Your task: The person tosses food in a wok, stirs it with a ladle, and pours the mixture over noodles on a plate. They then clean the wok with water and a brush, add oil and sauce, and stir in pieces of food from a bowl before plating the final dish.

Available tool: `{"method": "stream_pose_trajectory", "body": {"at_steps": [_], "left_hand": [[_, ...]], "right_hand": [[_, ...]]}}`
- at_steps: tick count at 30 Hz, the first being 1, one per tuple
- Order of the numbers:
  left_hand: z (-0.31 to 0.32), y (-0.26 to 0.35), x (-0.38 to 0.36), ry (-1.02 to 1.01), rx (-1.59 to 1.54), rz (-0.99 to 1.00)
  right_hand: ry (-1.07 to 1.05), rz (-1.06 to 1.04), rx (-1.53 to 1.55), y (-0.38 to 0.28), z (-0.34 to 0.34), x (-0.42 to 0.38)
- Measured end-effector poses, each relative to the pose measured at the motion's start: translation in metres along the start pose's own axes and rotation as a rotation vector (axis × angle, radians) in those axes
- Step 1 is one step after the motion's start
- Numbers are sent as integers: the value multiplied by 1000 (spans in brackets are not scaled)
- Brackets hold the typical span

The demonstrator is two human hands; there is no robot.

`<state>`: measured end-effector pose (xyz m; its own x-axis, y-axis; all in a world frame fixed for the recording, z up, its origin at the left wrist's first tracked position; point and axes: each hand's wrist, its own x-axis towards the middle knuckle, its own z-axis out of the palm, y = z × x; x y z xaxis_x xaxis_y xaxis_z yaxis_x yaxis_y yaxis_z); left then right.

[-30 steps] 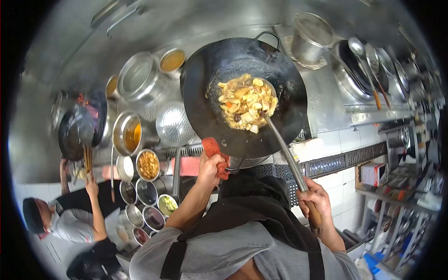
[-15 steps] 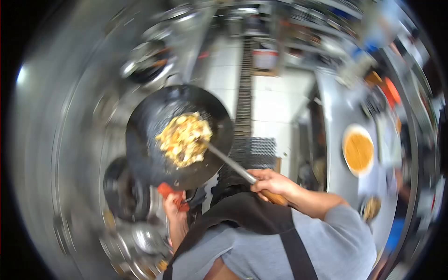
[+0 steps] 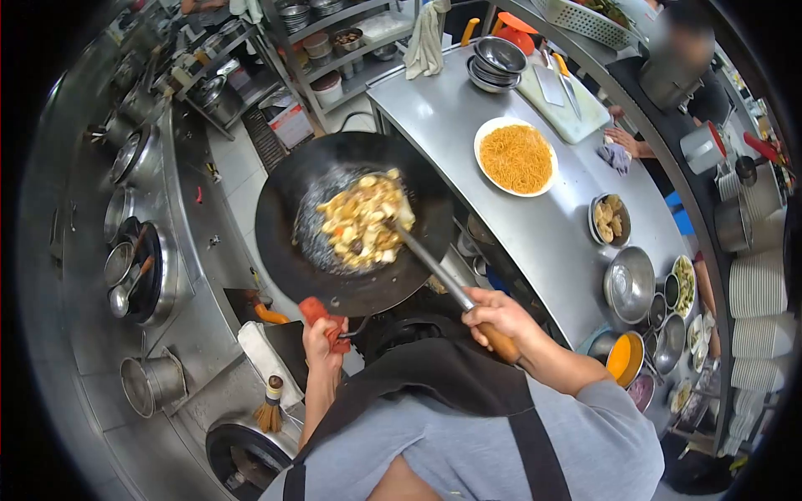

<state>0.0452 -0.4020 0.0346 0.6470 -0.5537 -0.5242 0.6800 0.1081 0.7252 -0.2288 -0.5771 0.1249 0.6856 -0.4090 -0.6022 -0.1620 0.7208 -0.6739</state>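
My left hand [image 3: 319, 341] is closed around the handle of a black wok [image 3: 288, 271], with a folded red cloth [image 3: 314, 311] in the grip. The wok is held up in front of me, between the stove and the steel table. Inside it lies a glossy mix of pale and yellow chopped food [image 3: 359, 219]. My right hand [image 3: 501, 321] grips the wooden handle of a long metal ladle [image 3: 439, 271]. Its far end rests in the food, which hides the bowl. A plate of orange-brown noodles [image 3: 516, 159] stands on the table beyond the wok.
On the steel table [image 3: 434, 117] are stacked metal bowls [image 3: 498, 63], a cutting board [image 3: 576, 117] with knives, and a bowl of fried pieces [image 3: 610, 220]. A co-worker's hand [image 3: 626, 144] rests at its far side. To the left, the stove [image 3: 196, 321] holds pots and a straw brush [image 3: 271, 405].
My view and the wok have swung right, from beside the stove towards the steel table with the noodles. Both hands keep their grips, and the ladle stays in the food.
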Motion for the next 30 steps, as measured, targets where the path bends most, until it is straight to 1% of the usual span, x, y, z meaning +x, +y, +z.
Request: {"method": "stream_pose_trajectory", "body": {"at_steps": [2, 3, 6, 8, 9, 10, 12, 13, 16, 18, 19, 20, 23, 25, 26, 28, 30], "left_hand": [[14, 9, 17, -91, 19, -58], [24, 12, 28, -97, 9, -64], [33, 16, 44, -126, -5, -108], [45, 16, 60, -309, 116, -120], [54, 16, 65, -388, 103, -117], [64, 17, 68, -405, 102, -114], [84, 18, 71, -376, 153, -130], [91, 15, 75, -389, 158, -110], [112, 3, 82, -429, 92, -52], [126, 1, 78, -377, 95, -39], [135, 3, 76, -341, 89, -14], [142, 3, 75, -342, 94, -5], [153, 0, 73, -272, 89, 35], [158, -2, 73, -259, 102, 70], [159, -3, 72, -251, 113, 96], [162, -3, 68, -260, 131, 123], [169, -4, 66, -203, 93, 148]], "right_hand": [[51, -52, 54, -4, 13, -11], [61, -53, 45, -6, 17, -12], [213, -176, 153, -5, 30, -20], [245, -231, 198, -5, 27, -25], [251, -251, 195, -8, 22, -28], [266, -272, 208, -9, 16, -32], [284, -296, 226, -13, 1, -41], [277, -340, 244, -18, -6, -44], [300, -436, 246, -35, -29, -53], [333, -451, 241, -42, -56, -63], [357, -490, 282, -49, -58, -66], [372, -504, 233, -53, -69, -70], [402, -509, 185, -61, -97, -78], [470, -473, 82, -64, -116, -80], [460, -465, 85, -64, -123, -80], [536, -420, 14, -63, -135, -77], [531, -400, 1, -59, -147, -73]]}}
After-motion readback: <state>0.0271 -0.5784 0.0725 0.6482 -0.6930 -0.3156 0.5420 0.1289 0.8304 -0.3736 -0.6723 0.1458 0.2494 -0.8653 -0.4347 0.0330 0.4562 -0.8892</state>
